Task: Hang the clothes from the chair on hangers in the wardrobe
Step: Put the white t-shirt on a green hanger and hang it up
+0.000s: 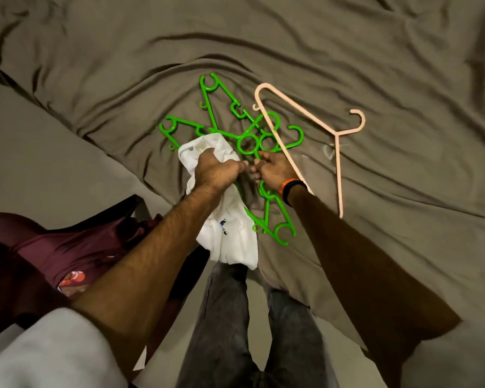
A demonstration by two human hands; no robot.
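While the rumpled grey-brown bedsheet (347,51) filled the upper frame, a maroon garment (76,247) lay at lower left. The peach hanger (338,169) pointed its hook right. At centre, the left hand (216,172) clutched a white garment (230,233) hanging lengthwise downward; the right hand (272,170) pinched tangled green hangers (248,142).

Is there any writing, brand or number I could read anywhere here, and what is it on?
No text here can be read.
White garment held by the left hand: a small dark blue mark, too small and crumpled to read.
Maroon garment on the chair: a red and white print, partly hidden, no letters legible.
Green hangers, peach hanger and wristband: no lettering visible.
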